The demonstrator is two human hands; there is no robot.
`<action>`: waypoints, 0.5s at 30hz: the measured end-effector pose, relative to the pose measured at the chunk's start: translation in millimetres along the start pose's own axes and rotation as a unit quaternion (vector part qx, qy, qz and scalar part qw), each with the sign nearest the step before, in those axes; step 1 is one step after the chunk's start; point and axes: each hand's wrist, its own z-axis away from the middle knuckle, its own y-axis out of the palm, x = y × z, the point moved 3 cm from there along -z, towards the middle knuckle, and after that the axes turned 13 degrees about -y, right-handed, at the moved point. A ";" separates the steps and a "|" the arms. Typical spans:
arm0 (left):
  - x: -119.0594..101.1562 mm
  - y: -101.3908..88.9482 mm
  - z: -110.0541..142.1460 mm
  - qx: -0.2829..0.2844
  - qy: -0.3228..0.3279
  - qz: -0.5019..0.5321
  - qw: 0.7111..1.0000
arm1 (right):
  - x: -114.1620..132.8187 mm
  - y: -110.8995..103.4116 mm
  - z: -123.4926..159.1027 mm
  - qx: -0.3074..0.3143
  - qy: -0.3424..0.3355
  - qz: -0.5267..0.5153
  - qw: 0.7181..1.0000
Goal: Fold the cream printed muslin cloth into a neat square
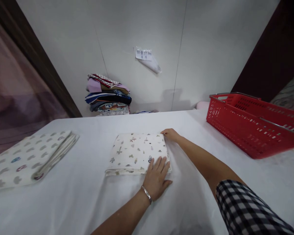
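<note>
A folded white cloth with small printed figures (134, 151) lies in the middle of the white table (88, 195). My left hand (156, 178), with a bracelet at the wrist, lies flat on the cloth's near right corner, fingers stretched out. My right hand (171, 134) reaches across to the cloth's far right corner; its fingers curl at the edge and seem to pinch the corner.
A second folded patterned cloth (26, 160) lies at the left of the table. A red plastic basket (254, 124) stands at the right. A stack of folded clothes (109, 96) sits against the white wall behind the table, under a paper note (143, 54).
</note>
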 end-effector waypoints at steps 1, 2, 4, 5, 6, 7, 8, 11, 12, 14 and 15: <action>-0.2 -0.4 -0.1 0.002 0.002 -0.005 1.000 | 0.2 -0.8 0.0 0.009 -0.011 0.013 1.000; -0.5 -0.5 -0.2 0.005 0.003 -0.011 1.000 | 0.7 -1.7 0.2 0.015 -0.018 0.023 0.999; -0.9 -0.6 -0.2 0.010 0.005 -0.019 1.000 | 2.4 -3.1 0.3 0.023 -0.030 0.043 0.998; -0.9 -0.7 -0.1 0.010 0.006 -0.020 1.000 | 3.4 -3.5 0.4 0.027 -0.033 0.054 0.998; -0.8 -0.7 0.1 0.009 0.007 -0.019 1.000 | 4.2 -3.7 0.6 0.032 -0.035 0.066 0.997; -0.6 -1.0 0.3 0.006 0.008 -0.018 1.000 | 4.8 -3.8 1.0 0.037 -0.035 0.080 0.996; -0.3 -1.3 0.6 0.002 0.009 -0.015 1.000 | 5.0 -3.5 1.9 0.040 -0.033 0.095 0.994; 0.3 -2.4 1.5 -0.003 0.012 -0.005 1.000 | 2.0 -1.1 7.0 0.030 -0.011 0.122 0.992; 0.4 -2.8 1.6 -0.002 0.013 -0.003 1.000 | 0.1 0.2 9.4 0.017 0.002 0.121 0.992; 0.4 -3.8 1.7 0.000 0.014 0.003 1.000 | -3.8 3.4 13.9 -0.012 0.027 0.108 0.994; 0.3 -4.4 1.5 0.001 0.013 0.005 1.000 | -5.3 5.0 15.5 -0.024 0.036 0.098 0.994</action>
